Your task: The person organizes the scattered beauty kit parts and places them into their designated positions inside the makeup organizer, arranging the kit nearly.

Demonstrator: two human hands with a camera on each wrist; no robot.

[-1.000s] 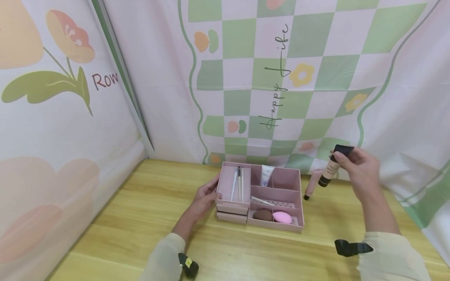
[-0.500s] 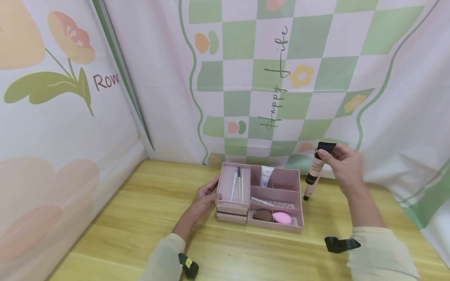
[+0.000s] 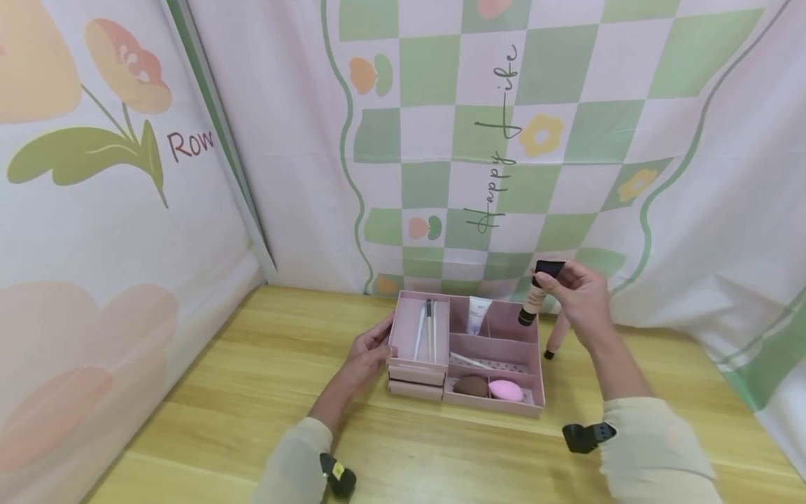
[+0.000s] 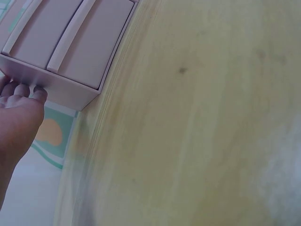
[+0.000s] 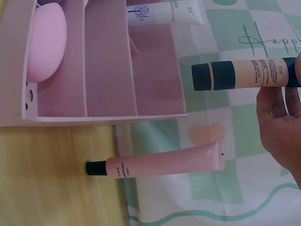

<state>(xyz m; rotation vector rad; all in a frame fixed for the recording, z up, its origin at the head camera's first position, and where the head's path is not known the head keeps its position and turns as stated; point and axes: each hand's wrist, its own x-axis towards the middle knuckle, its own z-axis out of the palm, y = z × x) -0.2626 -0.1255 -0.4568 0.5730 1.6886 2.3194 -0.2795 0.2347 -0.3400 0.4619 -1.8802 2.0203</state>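
My right hand pinches a beige foundation tube with black ends by its top end. The tube hangs cap down over the back right compartment of a pink makeup organizer in the head view. My left hand holds the organizer by its left side, thumb at the front corner; in the left wrist view, fingertips meet its side wall. A white tube stands in the compartment left of the back right one. A pink tube stands on its black cap right of the organizer.
Thin brushes or pencils lie in the organizer's top left tray. A white stick lies in the middle row. Brown and pink makeup sponges sit in front. Behind the wooden table hangs a checkered curtain.
My right hand has carried the foundation tube leftward, from above the pink tube to over the organizer's back right compartment. The left hand and the organizer have stayed in place.
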